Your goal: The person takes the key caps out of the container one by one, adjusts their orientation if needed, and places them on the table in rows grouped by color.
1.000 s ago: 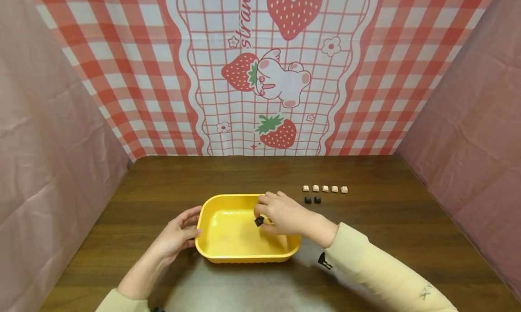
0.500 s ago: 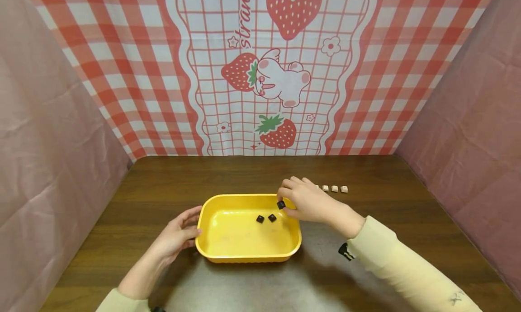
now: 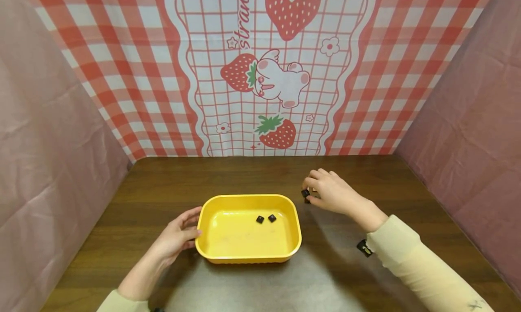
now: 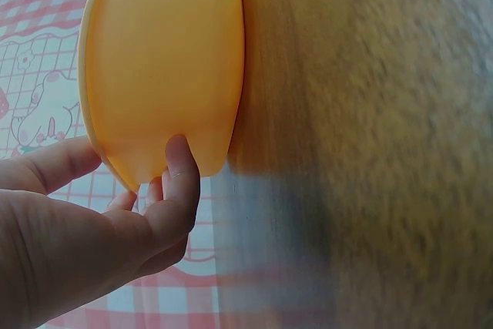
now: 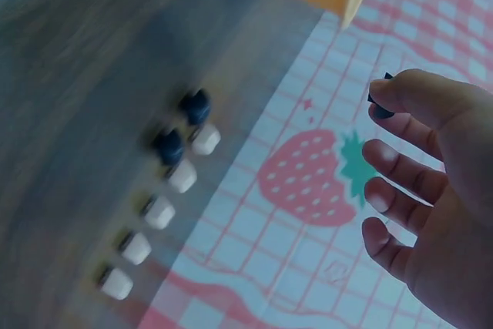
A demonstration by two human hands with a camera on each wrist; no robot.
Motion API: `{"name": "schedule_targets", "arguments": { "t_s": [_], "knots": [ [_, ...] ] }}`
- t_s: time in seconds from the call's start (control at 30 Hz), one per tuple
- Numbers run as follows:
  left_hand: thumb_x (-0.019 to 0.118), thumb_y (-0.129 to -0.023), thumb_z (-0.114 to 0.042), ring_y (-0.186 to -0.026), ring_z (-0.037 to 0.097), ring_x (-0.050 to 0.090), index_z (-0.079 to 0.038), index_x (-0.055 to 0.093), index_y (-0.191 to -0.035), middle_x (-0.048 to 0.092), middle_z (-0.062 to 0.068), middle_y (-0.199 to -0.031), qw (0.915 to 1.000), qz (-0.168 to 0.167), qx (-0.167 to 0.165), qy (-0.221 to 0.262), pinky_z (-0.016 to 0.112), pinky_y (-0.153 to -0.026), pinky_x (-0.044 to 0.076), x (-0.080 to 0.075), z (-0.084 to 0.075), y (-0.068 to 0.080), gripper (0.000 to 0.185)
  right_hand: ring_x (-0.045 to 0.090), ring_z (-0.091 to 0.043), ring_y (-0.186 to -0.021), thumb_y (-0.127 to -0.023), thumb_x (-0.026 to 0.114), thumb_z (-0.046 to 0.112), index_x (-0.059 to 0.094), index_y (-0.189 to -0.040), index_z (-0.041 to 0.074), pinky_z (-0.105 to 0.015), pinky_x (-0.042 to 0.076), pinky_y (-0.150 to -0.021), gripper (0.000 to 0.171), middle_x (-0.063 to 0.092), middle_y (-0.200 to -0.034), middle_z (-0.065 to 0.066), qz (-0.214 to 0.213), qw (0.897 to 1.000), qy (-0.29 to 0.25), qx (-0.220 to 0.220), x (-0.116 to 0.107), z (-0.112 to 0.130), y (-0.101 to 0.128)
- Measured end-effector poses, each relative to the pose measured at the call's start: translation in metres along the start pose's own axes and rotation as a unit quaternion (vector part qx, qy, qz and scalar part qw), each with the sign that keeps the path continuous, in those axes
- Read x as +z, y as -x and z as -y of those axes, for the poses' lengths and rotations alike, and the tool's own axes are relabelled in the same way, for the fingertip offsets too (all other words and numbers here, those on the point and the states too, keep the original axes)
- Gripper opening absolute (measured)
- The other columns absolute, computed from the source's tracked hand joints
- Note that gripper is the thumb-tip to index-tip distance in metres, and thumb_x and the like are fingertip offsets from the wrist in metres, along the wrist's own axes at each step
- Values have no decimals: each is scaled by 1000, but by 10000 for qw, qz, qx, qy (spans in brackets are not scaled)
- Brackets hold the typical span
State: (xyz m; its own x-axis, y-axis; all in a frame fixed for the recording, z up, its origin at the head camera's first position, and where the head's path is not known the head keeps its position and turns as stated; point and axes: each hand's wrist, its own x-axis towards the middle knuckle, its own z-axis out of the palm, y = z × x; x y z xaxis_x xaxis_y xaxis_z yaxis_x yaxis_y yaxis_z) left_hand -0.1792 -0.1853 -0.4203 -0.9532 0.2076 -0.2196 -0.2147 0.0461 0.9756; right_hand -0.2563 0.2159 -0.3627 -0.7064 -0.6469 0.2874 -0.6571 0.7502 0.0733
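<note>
Left hand [image 3: 176, 236]: fingers relaxed, tips resting against smooth rounded wall of yellow plastic tray [image 3: 211, 251], holding nothing. Tray: glossy, rectangular, rounded corners, on dark wood-grain table [image 3: 390, 203]. Two small black keycaps [image 3: 266, 219] lie side by side in tray, far half. Right hand [image 3: 331, 193], beyond tray's far right corner: fingertips pinch third black keycap [image 3: 305, 193] just above table. Behind: gingham strawberry-print cloth [image 3: 268, 72].
</note>
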Motion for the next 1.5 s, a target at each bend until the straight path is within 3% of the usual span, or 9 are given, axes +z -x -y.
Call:
{"name": "schedule_targets", "arguments": {
  "t_s": [0.57, 0.73, 1.17, 1.5],
  "knots": [
    [52, -87, 7, -107, 27, 56, 0, 27, -145, 35, 29, -139, 10000, -4, -6, 0, 37, -75, 54, 0, 0, 0, 63, 53, -26, -82, -74, 76, 19, 66, -91, 12, -42, 42, -62, 21, 58, -88, -4, -58, 9953, 56, 965, 31, -38, 25],
    [52, -88, 7, -108, 28, 56, 0, 27, -145, 34, 29, -140, 10000, 16, 4, -2, 37, -75, 54, 0, 1, 0, 63, 53, -26, -80, -74, 75, 17, 67, -91, 12, -40, 40, -60, 20, 59, -88, -5, -52, 9929, -20, 1189, 42, -48, 31],
    [51, -88, 7, -108, 28, 56, -1, 26, -146, 34, 29, -141, 10000, 27, -12, -10, 37, -75, 54, 0, 1, 0, 63, 54, -28, -79, -76, 76, 19, 66, -88, 10, -43, 43, -58, 18, 57, -83, -5, 201, 9897, 40, 1415, 65, -62, 44],
    [52, -89, 6, -109, 28, 56, -1, 26, -146, 33, 28, -141, 10000, 49, -47, -17, 38, -76, 54, -1, 1, 0, 63, 56, -28, -77, -75, 76, 19, 65, -84, 11, -43, 44, -55, 17, 57, -81, -4, 405, 9878, -31, 1501, 69, -64, 46]
  ]
}}
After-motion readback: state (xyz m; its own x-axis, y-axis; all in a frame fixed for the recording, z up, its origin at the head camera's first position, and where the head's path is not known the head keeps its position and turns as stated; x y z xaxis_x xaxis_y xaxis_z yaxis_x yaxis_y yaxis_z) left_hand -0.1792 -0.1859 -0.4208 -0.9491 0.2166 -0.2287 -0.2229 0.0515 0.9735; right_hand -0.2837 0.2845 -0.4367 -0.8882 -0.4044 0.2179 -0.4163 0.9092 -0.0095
